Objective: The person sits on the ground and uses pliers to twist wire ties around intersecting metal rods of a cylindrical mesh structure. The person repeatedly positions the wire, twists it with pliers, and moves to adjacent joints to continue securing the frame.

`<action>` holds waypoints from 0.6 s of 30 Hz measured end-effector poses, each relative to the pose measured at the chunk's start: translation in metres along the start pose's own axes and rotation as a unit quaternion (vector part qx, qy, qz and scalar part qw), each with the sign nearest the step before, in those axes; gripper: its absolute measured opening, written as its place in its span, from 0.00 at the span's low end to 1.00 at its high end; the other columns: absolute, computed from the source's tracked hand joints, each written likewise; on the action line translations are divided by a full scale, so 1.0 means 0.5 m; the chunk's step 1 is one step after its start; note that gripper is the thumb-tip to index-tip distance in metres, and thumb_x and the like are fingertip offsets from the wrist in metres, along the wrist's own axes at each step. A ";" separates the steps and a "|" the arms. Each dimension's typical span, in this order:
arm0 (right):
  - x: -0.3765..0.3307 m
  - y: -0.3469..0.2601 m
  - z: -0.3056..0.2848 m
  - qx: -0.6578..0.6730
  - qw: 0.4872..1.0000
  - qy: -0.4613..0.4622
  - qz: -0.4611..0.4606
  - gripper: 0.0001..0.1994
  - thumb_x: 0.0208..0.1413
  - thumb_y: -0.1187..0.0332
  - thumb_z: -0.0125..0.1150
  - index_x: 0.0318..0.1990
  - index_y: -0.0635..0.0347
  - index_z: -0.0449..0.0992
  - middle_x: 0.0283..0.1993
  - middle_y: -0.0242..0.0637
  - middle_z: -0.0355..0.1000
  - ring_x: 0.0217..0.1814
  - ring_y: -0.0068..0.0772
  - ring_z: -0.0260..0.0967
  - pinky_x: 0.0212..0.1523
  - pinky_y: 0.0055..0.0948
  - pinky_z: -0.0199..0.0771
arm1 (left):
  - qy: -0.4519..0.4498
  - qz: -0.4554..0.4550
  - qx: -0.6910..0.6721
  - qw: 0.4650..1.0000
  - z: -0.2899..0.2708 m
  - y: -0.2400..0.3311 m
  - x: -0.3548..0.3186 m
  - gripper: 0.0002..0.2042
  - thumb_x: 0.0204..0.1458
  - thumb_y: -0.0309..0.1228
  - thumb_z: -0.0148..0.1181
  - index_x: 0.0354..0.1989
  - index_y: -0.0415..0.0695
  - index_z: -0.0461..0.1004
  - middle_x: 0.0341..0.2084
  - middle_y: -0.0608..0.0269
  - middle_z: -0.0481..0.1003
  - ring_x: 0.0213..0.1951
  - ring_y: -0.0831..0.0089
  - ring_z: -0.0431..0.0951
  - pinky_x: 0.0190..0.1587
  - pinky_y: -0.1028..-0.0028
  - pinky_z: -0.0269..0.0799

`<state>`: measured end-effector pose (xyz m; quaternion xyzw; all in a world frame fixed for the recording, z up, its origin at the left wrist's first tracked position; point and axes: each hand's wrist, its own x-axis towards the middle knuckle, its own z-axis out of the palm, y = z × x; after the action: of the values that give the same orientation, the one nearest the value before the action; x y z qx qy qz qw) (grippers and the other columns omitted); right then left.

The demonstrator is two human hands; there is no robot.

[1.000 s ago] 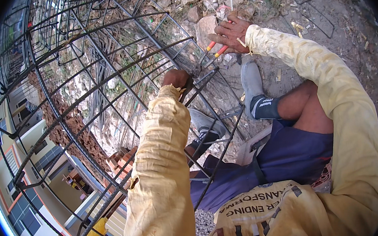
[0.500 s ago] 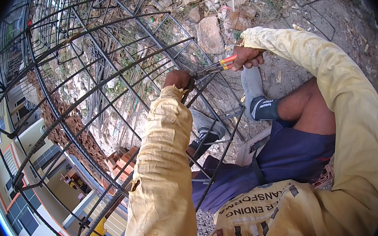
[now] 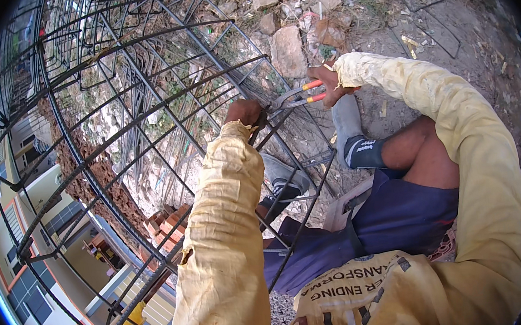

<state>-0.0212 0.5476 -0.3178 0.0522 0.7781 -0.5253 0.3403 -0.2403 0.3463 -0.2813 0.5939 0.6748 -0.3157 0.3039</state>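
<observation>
My right hand (image 3: 328,85) grips a pair of long-handled pincers (image 3: 316,98) with red and yellow handle sleeves. The two handles stand apart, and the jaws point left toward a crossing of bars. At that crossing my left hand (image 3: 244,111) is closed against the steel rebar cage (image 3: 168,260). Its fingers curl out of sight, so what they hold cannot be made out. The pincers' tips are right beside my left knuckles, partly hidden by them. The cage of dark bars and bent rings spreads from the centre out to the left.
My shoes (image 3: 348,119) rest on the ground below the hands, one behind the cage bars. Rough stones (image 3: 288,52) and litter lie ahead. Broken red bricks (image 3: 171,224) are piled beyond the bars. A building (image 3: 47,289) stands at the left; loose bent rods (image 3: 443,38) lie at the far right.
The pincers' handles have spread apart from nearly together, with my right hand shifting slightly left. My left hand has stayed at the same bar crossing.
</observation>
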 end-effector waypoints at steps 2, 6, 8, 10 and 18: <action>-0.013 0.010 0.008 -0.148 0.971 0.168 -0.088 0.33 0.44 0.50 0.68 0.56 0.55 0.65 0.42 0.42 0.70 0.45 0.42 0.71 0.45 0.44 0.68 | 0.015 0.007 0.012 1.000 0.023 -0.012 0.007 0.13 0.48 0.43 0.56 0.35 0.51 0.82 0.30 0.51 0.80 0.35 0.51 0.81 0.40 0.59 0.77; -0.009 0.025 0.001 -0.341 0.850 0.367 -0.161 0.32 0.46 0.49 0.66 0.58 0.51 0.65 0.46 0.41 0.68 0.51 0.42 0.68 0.50 0.44 0.66 | 0.010 0.031 0.013 0.999 0.025 -0.015 0.016 0.13 0.47 0.43 0.57 0.34 0.51 0.82 0.30 0.51 0.80 0.35 0.51 0.81 0.40 0.59 0.77; 0.002 0.025 -0.012 -0.375 0.843 0.361 -0.134 0.30 0.48 0.46 0.63 0.56 0.49 0.66 0.48 0.39 0.66 0.53 0.40 0.66 0.52 0.43 0.63 | 0.018 0.040 0.010 0.999 0.031 -0.022 0.016 0.13 0.47 0.42 0.57 0.34 0.51 0.82 0.30 0.51 0.80 0.35 0.51 0.81 0.40 0.59 0.77; 0.008 0.040 -0.005 -0.349 0.857 0.346 -0.155 0.30 0.47 0.41 0.63 0.53 0.49 0.70 0.44 0.41 0.70 0.46 0.46 0.72 0.46 0.46 0.69 | 0.031 0.041 0.008 0.999 0.043 -0.031 0.014 0.13 0.47 0.42 0.57 0.34 0.51 0.82 0.31 0.51 0.80 0.36 0.51 0.81 0.40 0.59 0.77; 0.006 0.009 -0.014 -0.025 0.992 -0.082 0.087 0.27 0.48 0.39 0.65 0.33 0.59 0.76 0.25 0.38 0.73 0.26 0.39 0.74 0.31 0.41 0.76 | 0.019 -0.002 -0.003 1.000 0.019 -0.004 0.008 0.13 0.46 0.42 0.58 0.34 0.51 0.82 0.30 0.51 0.80 0.35 0.51 0.81 0.40 0.59 0.78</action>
<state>-0.0248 0.5548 -0.3214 0.0679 0.7528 -0.4767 0.4489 -0.2425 0.3412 -0.2903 0.5978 0.6820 -0.3034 0.2923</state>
